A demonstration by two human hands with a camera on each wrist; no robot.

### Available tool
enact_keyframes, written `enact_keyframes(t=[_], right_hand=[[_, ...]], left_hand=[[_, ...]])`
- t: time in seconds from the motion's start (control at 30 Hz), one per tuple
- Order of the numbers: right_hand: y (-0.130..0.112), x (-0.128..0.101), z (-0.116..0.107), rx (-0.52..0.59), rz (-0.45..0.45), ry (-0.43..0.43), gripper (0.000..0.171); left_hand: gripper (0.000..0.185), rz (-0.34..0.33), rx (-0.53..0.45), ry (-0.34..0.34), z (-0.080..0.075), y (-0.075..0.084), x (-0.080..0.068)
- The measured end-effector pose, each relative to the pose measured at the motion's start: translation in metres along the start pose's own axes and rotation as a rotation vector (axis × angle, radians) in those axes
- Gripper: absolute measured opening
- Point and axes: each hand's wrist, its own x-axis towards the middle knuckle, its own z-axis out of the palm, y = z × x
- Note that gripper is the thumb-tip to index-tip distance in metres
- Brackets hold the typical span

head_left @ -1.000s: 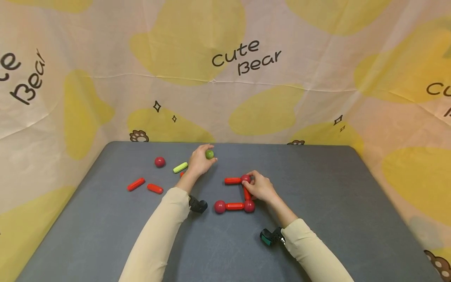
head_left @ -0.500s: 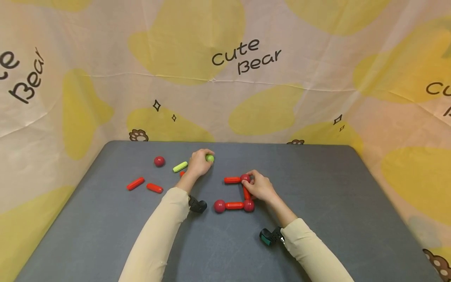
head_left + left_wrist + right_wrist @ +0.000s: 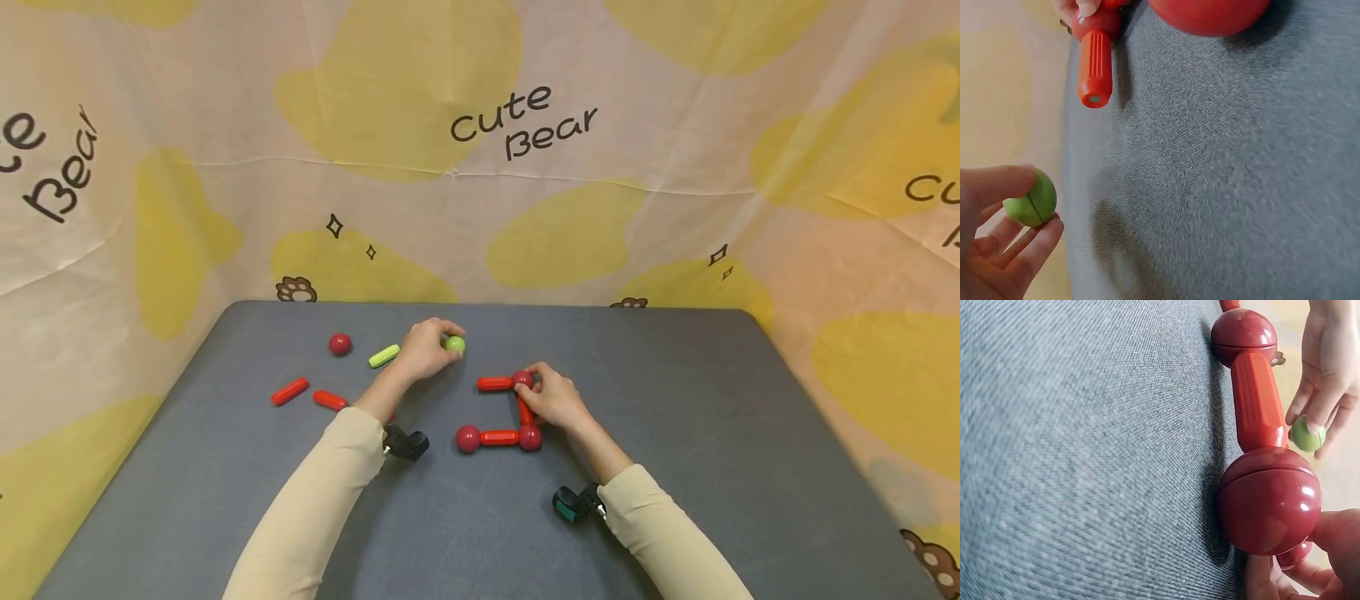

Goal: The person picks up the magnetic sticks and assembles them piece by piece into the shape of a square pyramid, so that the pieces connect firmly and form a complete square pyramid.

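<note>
Green ball [image 3: 453,343], pinched by left hand [image 3: 424,350], nears red stick's [image 3: 495,384] open end.

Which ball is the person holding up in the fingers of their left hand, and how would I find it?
Start at the grey table and find the red sticks-and-balls shape near its middle. Just behind and left of it, the left hand pinches a small green ball at its fingertips. It is the only green ball; the other balls are dark red, and the green stick nearby is long, not round.

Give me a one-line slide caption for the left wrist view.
Left hand pinches a green ball above grey felt, near a red rod.
</note>
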Motion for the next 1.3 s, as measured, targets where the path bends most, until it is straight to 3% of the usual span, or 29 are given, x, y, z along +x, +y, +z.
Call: enact_keyframes(t=[0.23, 0.63, 1.0, 1.3], right_hand=[[0.001, 0.000, 0.000, -0.002, 0.001, 0.002, 0.037], [0.002, -0.001, 0.002, -0.007, 0.003, 0.004, 0.037], [0.001, -0.001, 0.002, -0.018, 0.005, 0.012, 0.038], [0.000, 0.000, 0.002, -0.015, -0.004, 0.021, 0.037]], left_hand=[[0.034, 0.055, -0.012, -0.060, 0.000, 0.000, -0.014], [0.030, 0.064, -0.030, -0.103, 0.015, -0.005, -0.029], [0.026, 0.113, -0.047, -0.109, 0.024, -0.005, -0.033], [0.025, 0.110, -0.056, -0.109, 0.028, -0.004, -0.033]])
